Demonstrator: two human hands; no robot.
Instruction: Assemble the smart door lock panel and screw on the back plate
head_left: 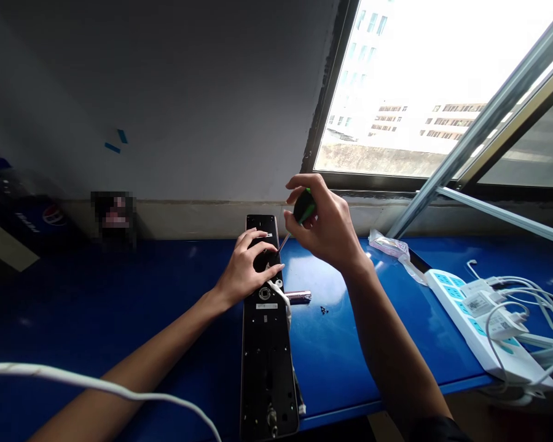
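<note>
A long black device panel (265, 344) lies lengthwise on the blue table, its face dotted with holes and small fittings. Across its upper part rests my left hand (249, 267), fingers spread and pressing on the panel. My right hand (325, 218) grips a screwdriver (305, 207) by its green and black handle. The thin shaft slants down to the panel's right edge, beside my left fingertips; whether it sits in a screw is too small to tell. Right of the panel are a shiny pinkish cylinder (298, 298) and several tiny black screws (324, 310). A white cable (286, 301) runs along that edge.
At the right, a white power strip (465, 325) carries plugged chargers and tangled white cables. A plastic packet (389, 244) lies behind it, near a slanting metal bar (461, 126). A loose white cable (96, 385) crosses over my left forearm. A dark-blue bottle (41, 215) stands far left.
</note>
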